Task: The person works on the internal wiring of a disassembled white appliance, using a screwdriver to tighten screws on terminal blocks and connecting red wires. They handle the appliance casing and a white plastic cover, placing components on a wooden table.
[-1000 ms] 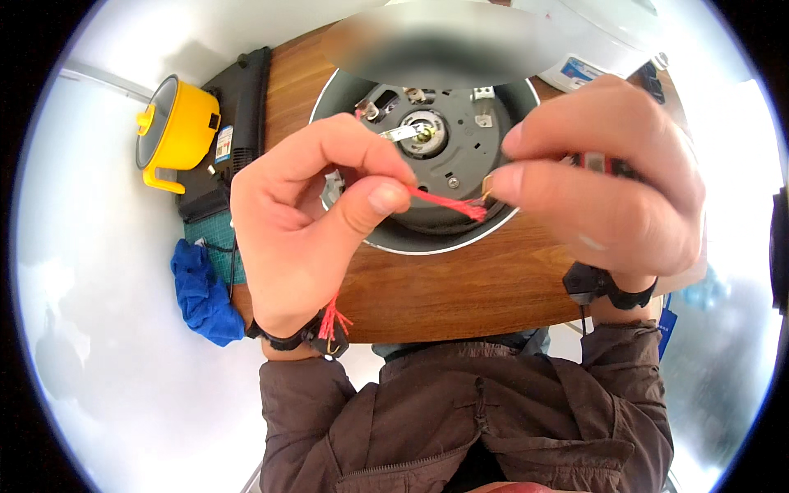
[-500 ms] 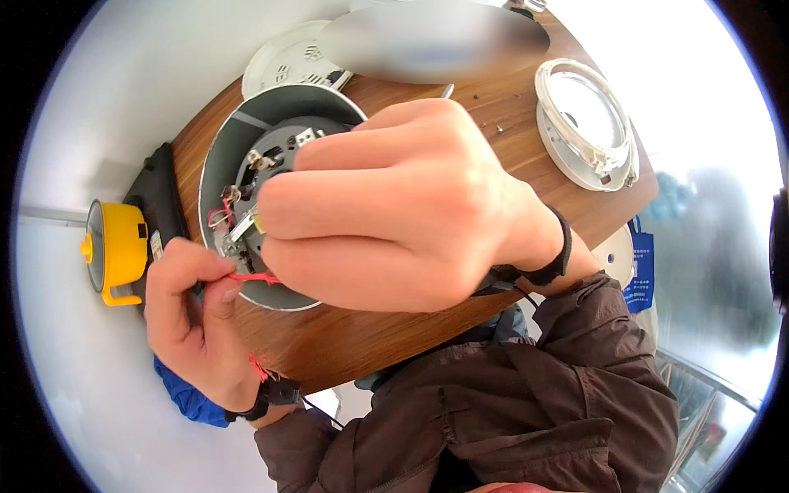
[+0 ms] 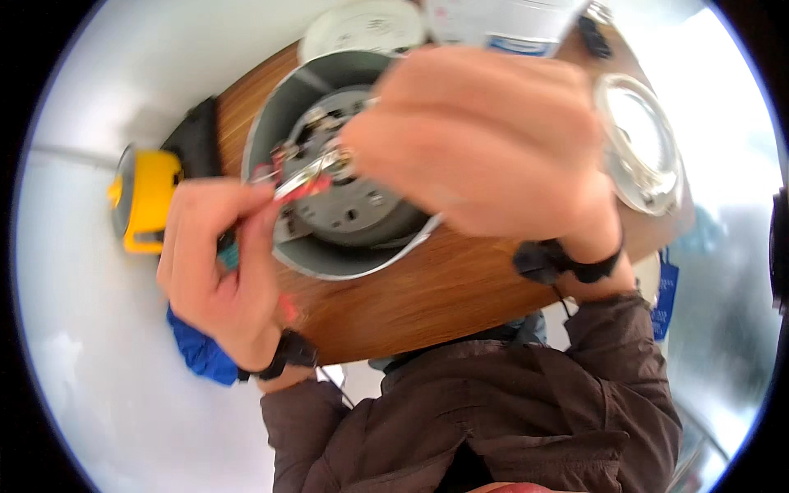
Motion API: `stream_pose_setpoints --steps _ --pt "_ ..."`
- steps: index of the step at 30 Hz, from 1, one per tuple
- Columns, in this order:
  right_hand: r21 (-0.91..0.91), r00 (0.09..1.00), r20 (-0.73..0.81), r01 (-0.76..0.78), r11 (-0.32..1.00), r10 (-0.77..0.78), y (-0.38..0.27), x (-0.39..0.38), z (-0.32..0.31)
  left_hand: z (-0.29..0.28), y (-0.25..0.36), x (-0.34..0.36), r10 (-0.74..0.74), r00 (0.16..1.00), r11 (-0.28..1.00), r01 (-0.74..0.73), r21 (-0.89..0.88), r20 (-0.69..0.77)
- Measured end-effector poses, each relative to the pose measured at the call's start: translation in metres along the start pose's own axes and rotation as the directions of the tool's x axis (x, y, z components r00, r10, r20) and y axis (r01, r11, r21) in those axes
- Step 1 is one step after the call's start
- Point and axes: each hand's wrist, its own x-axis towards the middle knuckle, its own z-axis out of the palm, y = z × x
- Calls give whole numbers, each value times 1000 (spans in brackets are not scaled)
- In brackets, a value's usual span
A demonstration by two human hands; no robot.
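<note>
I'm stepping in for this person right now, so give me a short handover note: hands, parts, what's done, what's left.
Left hand: fingers pinch a red wire at the rim of the grey round housing.
Right hand: over the housing, reaching inside; its grip is hidden.
Housing lies open side up on the wooden table; glass-fronted ring at its right, yellow tool at its left.
Done: housing open. Left: wiring unfinished.

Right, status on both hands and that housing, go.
Left hand pinching a red wire at the round grey metal housing. Right hand over the housing, grip hidden. Housing on the wooden table; right hand blocks most of the wiring.
</note>
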Motion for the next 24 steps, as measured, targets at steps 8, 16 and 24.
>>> stream_pose_setpoints --steps 8,16,24 --pt "-265 982 -33 -187 946 185 3 8 -36 0 -41 -1 -198 961 980 189 -64 -192" --pt "-333 963 -40 -263 905 265 10 1 -38 14 -47 -7 -262 962 965 260 45 73" --pt "-375 954 -79 -298 878 290 17 -5 -45 19 -48 -9 -233 968 959 213 189 93"
